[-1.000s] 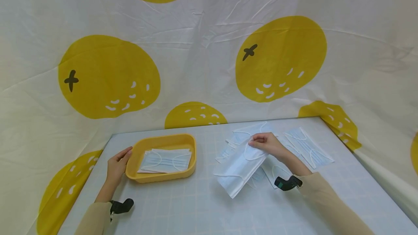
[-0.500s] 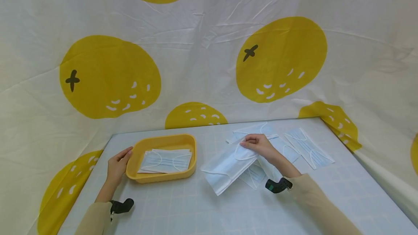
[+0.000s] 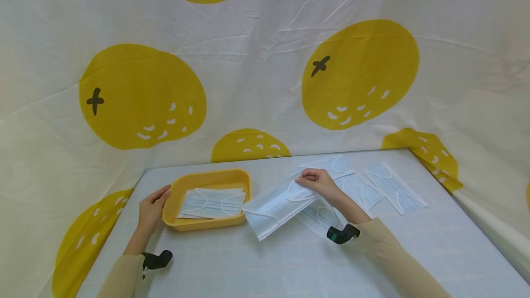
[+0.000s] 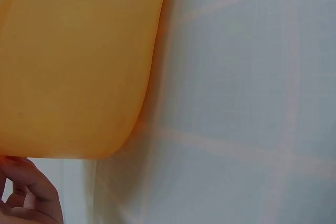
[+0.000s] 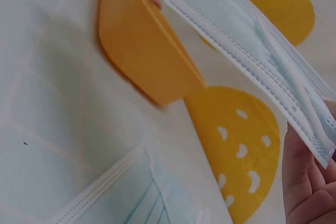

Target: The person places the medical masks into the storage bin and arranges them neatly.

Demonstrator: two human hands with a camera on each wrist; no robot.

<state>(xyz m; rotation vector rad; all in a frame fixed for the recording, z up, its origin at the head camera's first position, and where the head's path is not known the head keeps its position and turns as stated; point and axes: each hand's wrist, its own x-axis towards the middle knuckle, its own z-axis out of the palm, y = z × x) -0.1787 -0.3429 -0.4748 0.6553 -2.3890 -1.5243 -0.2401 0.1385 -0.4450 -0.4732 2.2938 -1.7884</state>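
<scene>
At the left end of a yellow plastic tray [image 3: 188, 226] my left hand [image 3: 150, 208] holds the rim; in the left wrist view its curled fingers [image 4: 31, 182] show below the tray wall. Several pale blue face masks [image 3: 213, 203] lie flat in the tray. Between thumb and fingers, my right hand [image 3: 320, 185] pinches one end of another face mask [image 3: 277, 206]. That mask hangs tilted above the table, its lower left end at the tray's right rim. Seen from the right wrist, the held mask [image 5: 231, 40] stretches from the hand towards the tray.
More loose masks [image 3: 395, 187] lie overlapping on the right side of the table [image 3: 232, 266], some partly behind my right arm. A white curtain with yellow fruit prints [image 3: 256, 82] stands behind the table. A small black camera is strapped to each wrist.
My right hand has moved left with the mask, bringing its free end from over the loose masks to the tray's right rim. The left hand stays on the tray.
</scene>
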